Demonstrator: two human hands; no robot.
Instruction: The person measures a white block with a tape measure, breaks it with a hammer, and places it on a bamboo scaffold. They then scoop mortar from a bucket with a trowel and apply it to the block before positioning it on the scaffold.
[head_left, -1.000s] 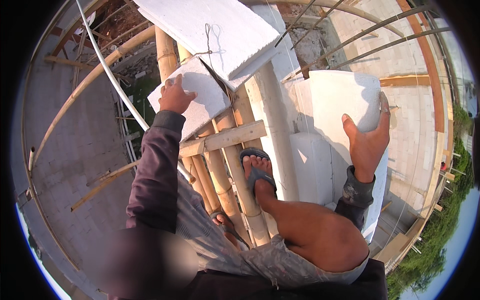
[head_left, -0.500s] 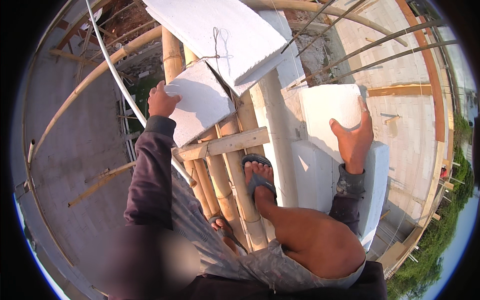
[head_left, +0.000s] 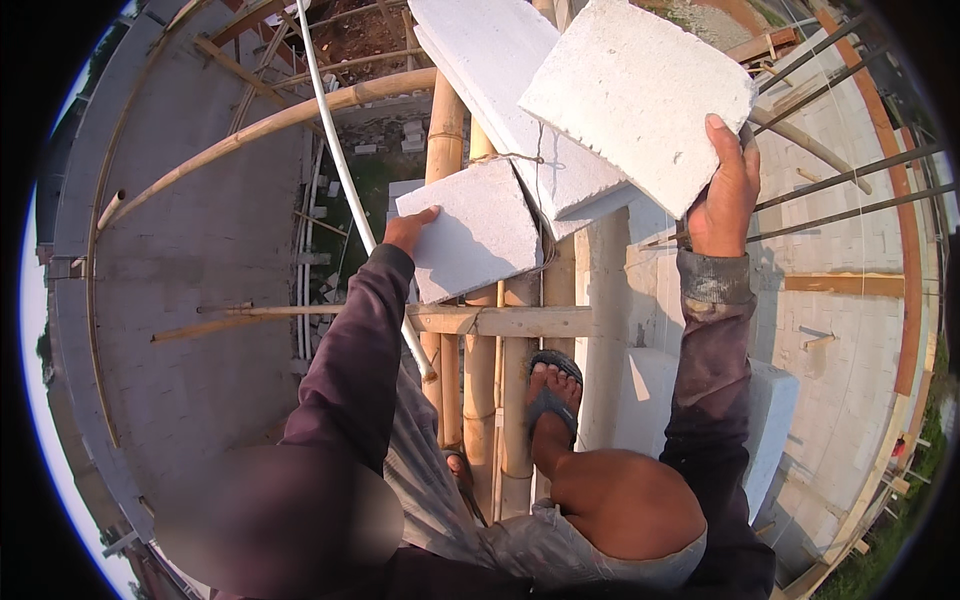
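White block [head_left: 635, 105] was gripped edgewise by the curled right hand [head_left: 730, 195], not yet set down, while slab [head_left: 475, 230], already over bamboo [head_left: 446, 135], was edge-pinched by the half-closed left hand [head_left: 408, 232].

On my feed, the raised block [head_left: 640, 95] is a thick, whitish rectangular slab with a rough, pitted face, tilted, its broad side toward me. My right hand [head_left: 728, 195] grips it at its lower right, thumb on that face. The lower block [head_left: 475, 230], pale and partly shadowed, lies across bamboo poles [head_left: 445, 130], slightly askew; I see my left hand [head_left: 408, 230] at its left edge, fingers hidden.
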